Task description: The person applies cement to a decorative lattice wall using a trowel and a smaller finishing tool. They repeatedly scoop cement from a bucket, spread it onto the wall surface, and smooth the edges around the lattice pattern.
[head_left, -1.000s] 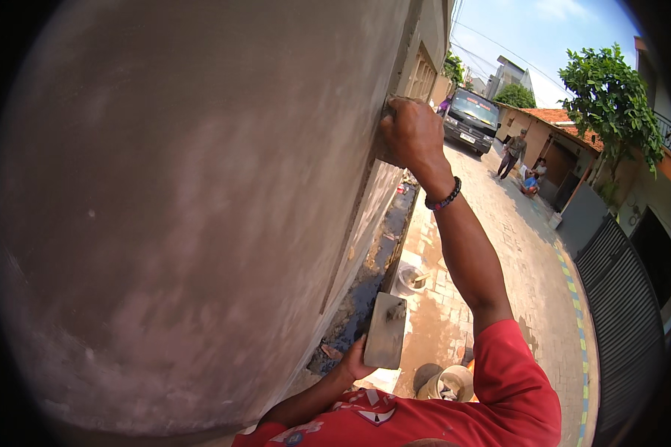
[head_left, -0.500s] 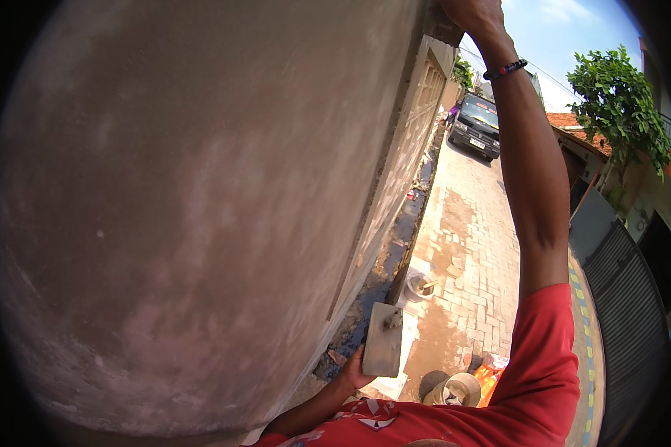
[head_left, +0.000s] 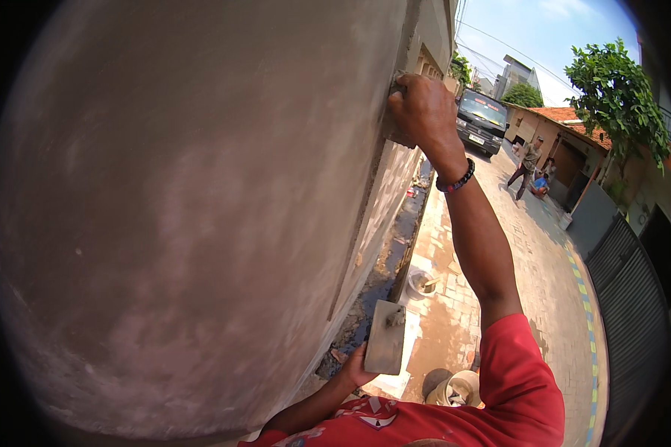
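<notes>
Plastered wall (head_left: 186,223) fills the left and middle of the view, a broad grey face with a smooth, slightly mottled skin and paler, rougher patches low down near its bottom edge. Its right edge runs down as a sharp corner line, beyond which the older house front recedes into the far distance.

Low and near, the left hand (head_left: 356,366) is closed around the bottom of a flat grey mortar board (head_left: 385,337), held upright just beside the wall's lower corner; a small dab of mortar sits near the board's top. Higher and farther right, the right hand (head_left: 423,110) is clenched on a float (head_left: 397,112), mostly hidden behind the fingers, and presses it flat against the wall's corner. A dark beaded bracelet (head_left: 455,181) circles that wrist, and a red sleeve (head_left: 525,372) covers the upper arm.

Down on the paved lane, a small pale bucket (head_left: 423,283) stands with a tool handle sticking out of it; what else it holds cannot be told. Nearer, beside the sleeve, a larger cream bucket (head_left: 458,389) stands open, its contents unclear. Far right, a dark van (head_left: 482,119) is parked in the lane, and a person (head_left: 527,160) stands near a leafy tree (head_left: 615,97).
</notes>
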`<state>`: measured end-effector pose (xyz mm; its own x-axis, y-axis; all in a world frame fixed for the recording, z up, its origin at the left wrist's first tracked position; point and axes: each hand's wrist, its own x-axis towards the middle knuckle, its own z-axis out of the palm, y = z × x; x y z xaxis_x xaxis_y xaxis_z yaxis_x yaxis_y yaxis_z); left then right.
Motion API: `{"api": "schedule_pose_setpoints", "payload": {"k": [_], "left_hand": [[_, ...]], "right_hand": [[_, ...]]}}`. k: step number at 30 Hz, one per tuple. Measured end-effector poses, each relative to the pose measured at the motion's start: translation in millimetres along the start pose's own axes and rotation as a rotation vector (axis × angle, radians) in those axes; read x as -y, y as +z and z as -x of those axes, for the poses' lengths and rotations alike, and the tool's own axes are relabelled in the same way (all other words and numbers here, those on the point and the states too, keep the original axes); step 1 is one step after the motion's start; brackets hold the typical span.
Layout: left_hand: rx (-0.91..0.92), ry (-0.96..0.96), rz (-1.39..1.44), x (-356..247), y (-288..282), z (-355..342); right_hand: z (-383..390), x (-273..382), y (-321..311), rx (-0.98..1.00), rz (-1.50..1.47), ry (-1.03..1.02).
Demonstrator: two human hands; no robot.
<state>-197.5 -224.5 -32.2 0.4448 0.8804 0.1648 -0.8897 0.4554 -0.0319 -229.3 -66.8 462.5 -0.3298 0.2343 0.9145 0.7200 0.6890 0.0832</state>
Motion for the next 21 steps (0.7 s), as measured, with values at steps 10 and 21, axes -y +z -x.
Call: {"api": "schedule_pose_setpoints", "payload": {"k": [10, 21], "left_hand": [[-0.085, 0.059, -0.046, 0, -1, 8], [-0.007, 0.121, -0.037, -6, 2, 8]], "right_hand": [[-25, -82, -33, -0.032, -0.782, 0.02], [-52, -69, 9, -0.348, -0.614, -0.273]]}}
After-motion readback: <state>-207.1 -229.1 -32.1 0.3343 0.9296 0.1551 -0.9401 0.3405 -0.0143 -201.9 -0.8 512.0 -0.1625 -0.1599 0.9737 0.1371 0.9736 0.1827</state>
